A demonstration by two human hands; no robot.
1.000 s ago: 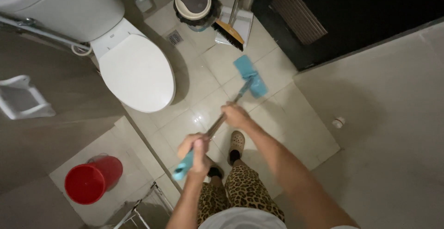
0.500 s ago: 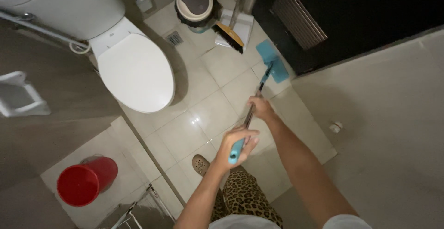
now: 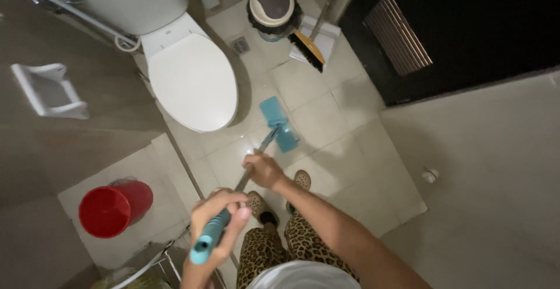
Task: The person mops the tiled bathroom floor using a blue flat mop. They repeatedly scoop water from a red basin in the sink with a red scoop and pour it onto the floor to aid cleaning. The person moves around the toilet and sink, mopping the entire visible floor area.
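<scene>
I hold a flat mop with a teal head lying on the pale tiled floor just right of the toilet bowl. My left hand is closed round the teal grip at the top of the mop handle. Lower down the metal shaft, my right hand is wrapped round it. Both feet in brown clogs and leopard-print trousers show beneath my hands.
A white toilet with its lid down stands at the upper left. A red bucket sits at lower left. A round bin, a broom and dustpan lean at the back. A dark door fills the upper right.
The mop head has swung from near the dark door on the right back to the left, beside the toilet bowl. Both hands stayed on the handle.
</scene>
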